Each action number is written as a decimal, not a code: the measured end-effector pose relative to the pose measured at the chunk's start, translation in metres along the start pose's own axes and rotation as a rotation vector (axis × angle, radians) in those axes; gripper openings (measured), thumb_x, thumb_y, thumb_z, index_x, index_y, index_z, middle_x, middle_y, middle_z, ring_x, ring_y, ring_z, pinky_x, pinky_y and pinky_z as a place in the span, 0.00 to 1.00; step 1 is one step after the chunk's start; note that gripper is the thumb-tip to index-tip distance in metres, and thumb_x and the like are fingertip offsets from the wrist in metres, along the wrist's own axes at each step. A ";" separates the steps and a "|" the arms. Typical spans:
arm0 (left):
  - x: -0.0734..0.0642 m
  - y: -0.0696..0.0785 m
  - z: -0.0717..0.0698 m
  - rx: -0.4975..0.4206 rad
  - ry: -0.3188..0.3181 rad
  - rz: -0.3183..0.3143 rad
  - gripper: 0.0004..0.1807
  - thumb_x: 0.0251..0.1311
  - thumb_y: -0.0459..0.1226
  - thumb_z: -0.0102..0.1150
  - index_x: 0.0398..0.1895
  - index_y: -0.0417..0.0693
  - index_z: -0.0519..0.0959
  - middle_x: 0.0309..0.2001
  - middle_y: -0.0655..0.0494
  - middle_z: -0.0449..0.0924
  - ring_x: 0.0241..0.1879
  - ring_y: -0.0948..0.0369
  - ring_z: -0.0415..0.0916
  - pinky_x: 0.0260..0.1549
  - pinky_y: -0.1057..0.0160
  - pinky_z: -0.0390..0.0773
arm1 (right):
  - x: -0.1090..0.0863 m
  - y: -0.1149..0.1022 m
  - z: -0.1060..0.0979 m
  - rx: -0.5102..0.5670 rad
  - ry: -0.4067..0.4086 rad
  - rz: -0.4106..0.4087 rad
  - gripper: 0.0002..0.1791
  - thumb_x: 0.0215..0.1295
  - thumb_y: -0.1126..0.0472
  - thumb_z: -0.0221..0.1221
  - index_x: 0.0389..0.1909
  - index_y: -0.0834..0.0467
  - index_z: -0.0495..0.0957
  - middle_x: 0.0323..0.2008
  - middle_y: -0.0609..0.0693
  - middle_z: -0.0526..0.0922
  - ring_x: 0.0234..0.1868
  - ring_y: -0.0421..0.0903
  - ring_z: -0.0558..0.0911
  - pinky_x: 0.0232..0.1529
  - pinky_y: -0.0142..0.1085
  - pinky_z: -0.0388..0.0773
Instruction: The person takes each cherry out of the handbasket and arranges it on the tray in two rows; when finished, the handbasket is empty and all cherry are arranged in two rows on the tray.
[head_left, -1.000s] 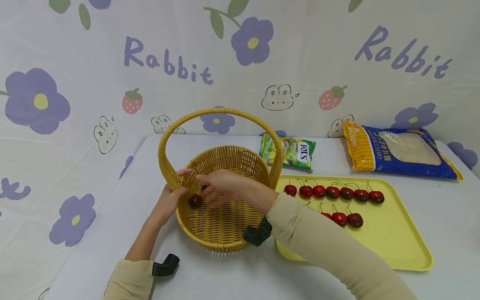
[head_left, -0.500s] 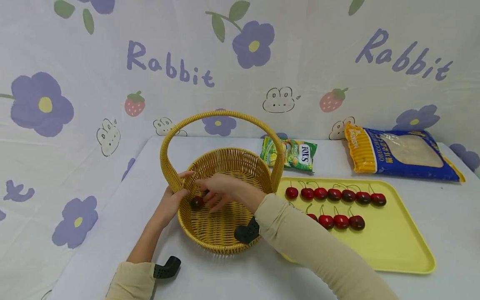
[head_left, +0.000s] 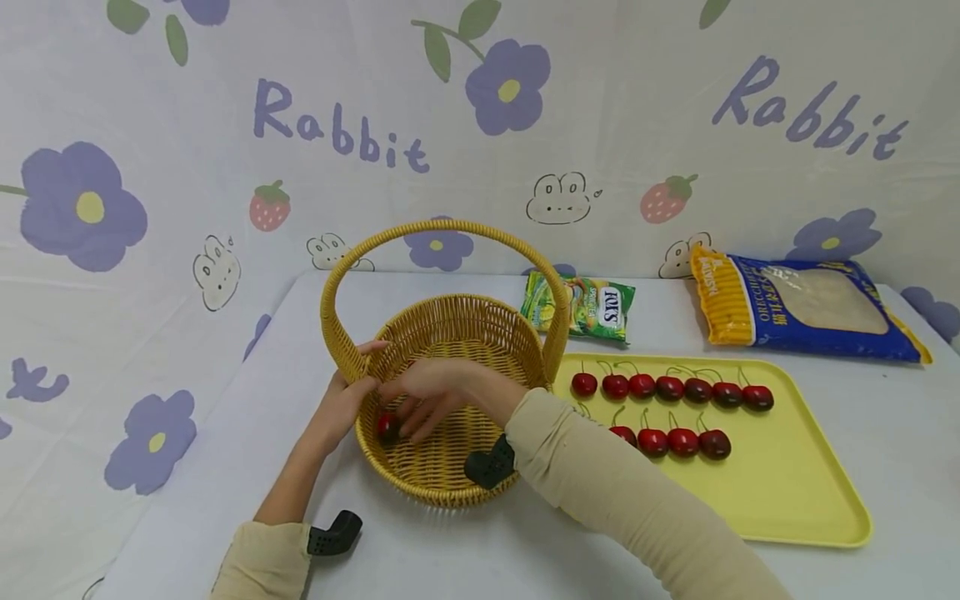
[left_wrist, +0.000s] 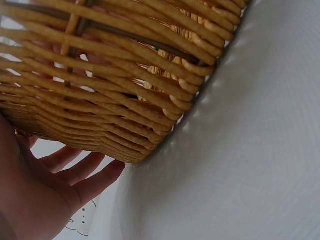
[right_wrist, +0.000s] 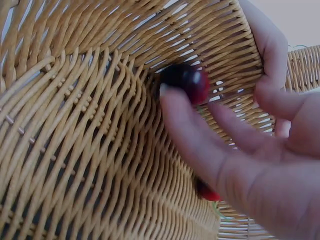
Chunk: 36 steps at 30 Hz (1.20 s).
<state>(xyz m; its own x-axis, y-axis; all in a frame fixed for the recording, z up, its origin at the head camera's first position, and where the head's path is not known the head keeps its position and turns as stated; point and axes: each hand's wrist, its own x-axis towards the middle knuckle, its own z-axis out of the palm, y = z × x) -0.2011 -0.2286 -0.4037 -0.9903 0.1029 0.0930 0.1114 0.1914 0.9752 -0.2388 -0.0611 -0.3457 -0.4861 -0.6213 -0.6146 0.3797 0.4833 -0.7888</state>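
A yellow wicker basket (head_left: 450, 492) with a tall arched handle stands on the table. My left hand (head_left: 337, 417) grips its left side at the foot of the handle; in the left wrist view its fingers (left_wrist: 102, 180) lie against the outer weave. Inside the basket is my right hand (head_left: 438, 387), fingers extended down toward the left wall. Its fingertips touch a dark red cherry (right_wrist: 187, 82), also seen in the head view as a cherry (head_left: 387, 428) by the wall. A second cherry (right_wrist: 206, 191) shows partly behind the fingers in the right wrist view.
Right of the basket lies a yellow tray (head_left: 810, 492) with two rows of stemmed cherries (head_left: 669, 389); my right sleeve covers its near left part. Behind are a green snack packet (head_left: 581, 307) and a blue and yellow pasta bag (head_left: 810, 308). A patterned cloth hangs behind the table.
My right hand has dipped a little lower and to the left inside the basket. The cherry at its fingertips has shifted nearer the basket's front. My left hand keeps its grip.
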 end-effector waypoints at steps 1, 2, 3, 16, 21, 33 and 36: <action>0.000 0.000 0.000 0.001 0.000 0.002 0.28 0.58 0.23 0.38 0.65 0.38 0.63 0.69 0.44 0.57 0.68 0.49 0.51 0.64 0.47 0.51 | 0.000 0.000 0.001 -0.001 -0.025 0.007 0.21 0.72 0.57 0.50 0.58 0.66 0.71 0.47 0.64 0.76 0.43 0.59 0.81 0.43 0.47 0.79; 0.000 0.000 0.000 0.002 -0.001 0.003 0.28 0.59 0.24 0.38 0.65 0.38 0.63 0.69 0.44 0.57 0.68 0.49 0.51 0.64 0.47 0.51 | 0.001 0.000 0.002 -0.002 -0.048 0.014 0.20 0.72 0.57 0.51 0.57 0.66 0.72 0.47 0.63 0.76 0.42 0.59 0.81 0.43 0.47 0.79; 0.000 0.001 0.000 0.001 -0.001 0.005 0.28 0.59 0.24 0.38 0.65 0.38 0.63 0.69 0.44 0.57 0.68 0.49 0.51 0.64 0.47 0.50 | 0.000 -0.001 0.003 -0.008 -0.064 0.019 0.19 0.71 0.58 0.52 0.57 0.66 0.72 0.47 0.62 0.76 0.41 0.58 0.81 0.42 0.46 0.79; -0.001 0.002 0.001 0.008 -0.002 0.009 0.28 0.59 0.24 0.39 0.65 0.38 0.63 0.69 0.43 0.57 0.68 0.49 0.52 0.64 0.48 0.51 | -0.010 -0.006 -0.002 -0.099 -0.092 -0.011 0.14 0.67 0.67 0.55 0.53 0.64 0.75 0.44 0.59 0.78 0.33 0.50 0.82 0.36 0.37 0.80; -0.002 0.003 0.001 0.016 0.003 -0.004 0.27 0.59 0.25 0.39 0.65 0.39 0.63 0.68 0.42 0.57 0.67 0.48 0.55 0.62 0.46 0.55 | -0.021 -0.008 -0.015 -0.068 -0.087 -0.055 0.15 0.69 0.67 0.53 0.54 0.65 0.74 0.41 0.58 0.77 0.34 0.49 0.81 0.52 0.46 0.74; -0.002 0.003 0.001 0.010 0.008 0.000 0.27 0.59 0.24 0.40 0.65 0.37 0.63 0.68 0.42 0.58 0.69 0.49 0.51 0.64 0.47 0.50 | -0.042 -0.001 -0.037 -0.148 -0.058 -0.104 0.13 0.66 0.64 0.57 0.50 0.63 0.75 0.42 0.60 0.78 0.35 0.50 0.82 0.41 0.41 0.77; -0.002 0.003 0.001 0.011 0.005 0.004 0.27 0.59 0.24 0.39 0.65 0.38 0.63 0.68 0.42 0.58 0.69 0.49 0.49 0.65 0.46 0.48 | -0.043 0.005 -0.038 -0.197 -0.047 -0.067 0.16 0.68 0.61 0.55 0.54 0.64 0.74 0.42 0.60 0.77 0.35 0.50 0.82 0.38 0.38 0.79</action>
<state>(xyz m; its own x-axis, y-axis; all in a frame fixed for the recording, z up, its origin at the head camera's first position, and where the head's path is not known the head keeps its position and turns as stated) -0.1986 -0.2268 -0.4013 -0.9903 0.0985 0.0981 0.1164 0.2013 0.9726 -0.2464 -0.0088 -0.3234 -0.4659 -0.6817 -0.5640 0.1842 0.5487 -0.8154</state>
